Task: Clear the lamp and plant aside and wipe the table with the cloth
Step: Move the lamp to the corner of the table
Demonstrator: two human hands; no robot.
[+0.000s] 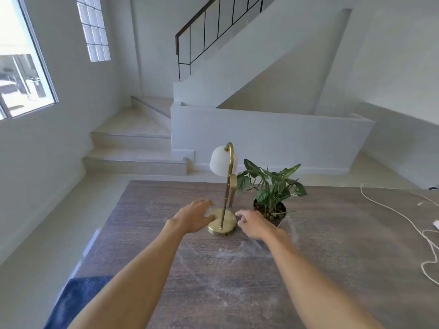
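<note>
- I count one brass lamp on the wooden table: a round gold base, a thin curved stem and one white shade hanging at the top, standing upright toward the far middle of the tabletop.
- One potted plant stands just to the right of the lamp, green leaves in a dark pot, close beside the lamp's base but not touching it as far as I can see.
- Two bare hands reach in. My left hand lies against the left side of the lamp's base, fingers spread and relaxed, thumb at the rim; it grasps nothing.
- My right hand is just right of the base, between base and pot, fingers loosely curled and holding nothing; I cannot tell whether they touch the brass.
- One blue cloth lies at the near left corner of the table.
- One white cable loops across the right side of the table.
- Pale dusty smears cover the tabletop near the lamp.
</note>
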